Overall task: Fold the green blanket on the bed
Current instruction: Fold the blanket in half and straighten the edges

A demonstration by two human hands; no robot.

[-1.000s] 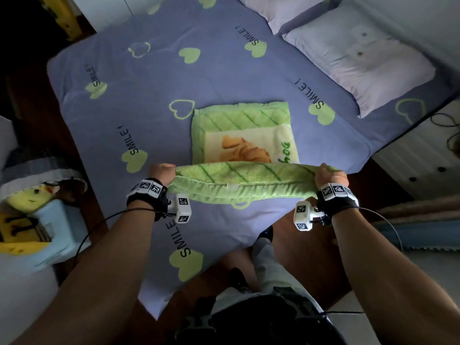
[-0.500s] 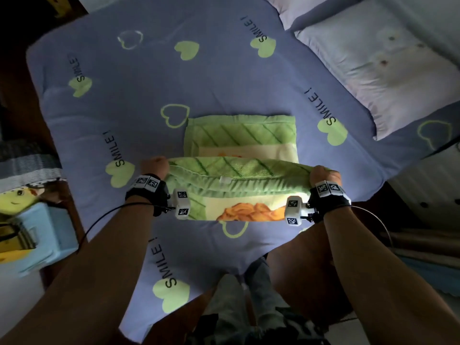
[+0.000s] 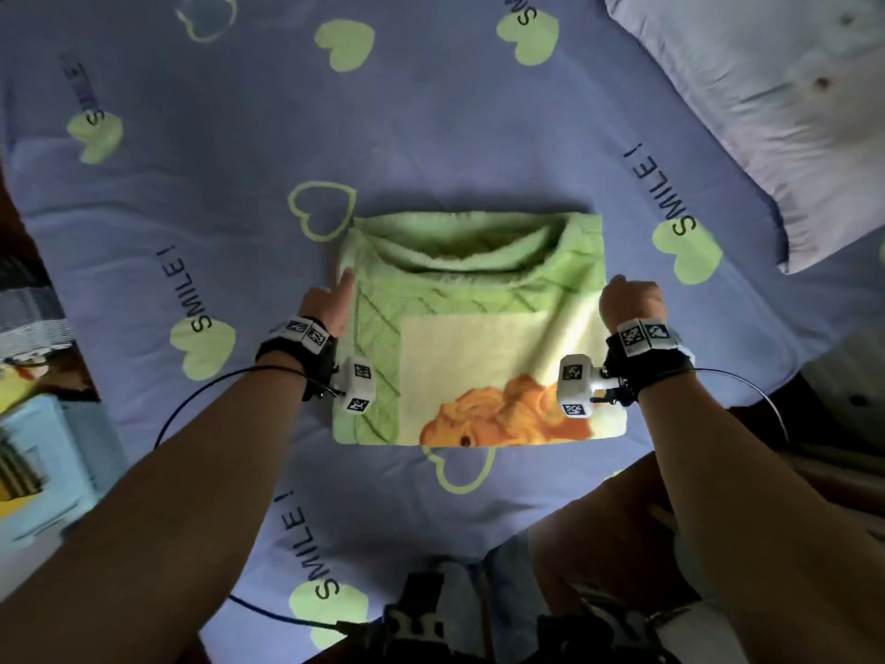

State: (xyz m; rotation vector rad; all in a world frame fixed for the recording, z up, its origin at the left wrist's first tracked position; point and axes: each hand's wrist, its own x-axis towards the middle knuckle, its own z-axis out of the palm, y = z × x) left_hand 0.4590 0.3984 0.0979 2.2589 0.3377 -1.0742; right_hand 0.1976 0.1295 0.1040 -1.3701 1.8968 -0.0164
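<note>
The green blanket [image 3: 479,328], with a pale yellow panel and an orange figure, lies folded into a rectangle in the middle of the bed [image 3: 431,112]. Its top layer reaches almost to the far edge, where it sags in the middle and shows the layers beneath. My left hand [image 3: 328,306] is at the blanket's left edge, fingers pinching the top layer near its far corner. Closed like a fist, my right hand [image 3: 632,299] grips the right edge. Both wrists wear black bands with white marker blocks.
The bed has a lilac sheet with green hearts and "SMILE!" print. A pale pillow [image 3: 766,112] lies at the far right. A light blue box [image 3: 43,462] stands left of the bed. My legs [image 3: 598,543] are against the near edge.
Both hands carried the blanket's near fold away from me and laid it over the far half. The lifted roll is now flat, and the orange figure faces up on top.
</note>
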